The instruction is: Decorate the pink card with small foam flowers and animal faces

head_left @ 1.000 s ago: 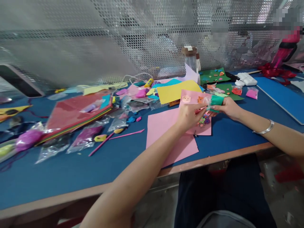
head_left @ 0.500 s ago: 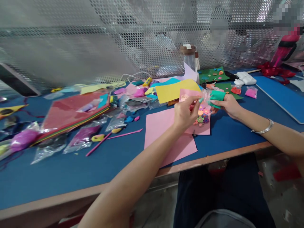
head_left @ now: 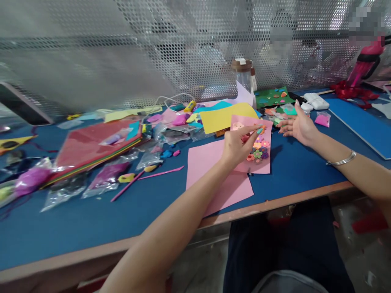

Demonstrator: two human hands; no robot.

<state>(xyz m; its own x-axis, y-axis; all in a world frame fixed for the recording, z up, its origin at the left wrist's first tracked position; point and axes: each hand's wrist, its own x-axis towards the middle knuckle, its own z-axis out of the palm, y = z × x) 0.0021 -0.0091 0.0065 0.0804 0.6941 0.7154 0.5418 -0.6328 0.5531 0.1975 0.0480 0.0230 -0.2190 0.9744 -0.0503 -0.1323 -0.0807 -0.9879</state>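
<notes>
Card (head_left: 267,140), pink, lies right of centre on the table (head_left: 91,228), its lower half covered in flowers (head_left: 258,154); directions run from it. Left to right: the phone (head_left: 23,103) and the red sheet (head_left: 97,140) are at nine o'clock, the pink sheet (head_left: 210,175) at eight, partly under the card. The left hand (head_left: 236,147) is over the card's left side, thumb and forefinger together on a small green bit (head_left: 259,130); whether the hand touches the card, I cannot tell. The cup (head_left: 243,76) stands at twelve. Between two and three, the right hand (head_left: 301,128) has its fingers apart, holding nothing, near the green packet (head_left: 288,109). The board (head_left: 362,126) lies at three.
</notes>
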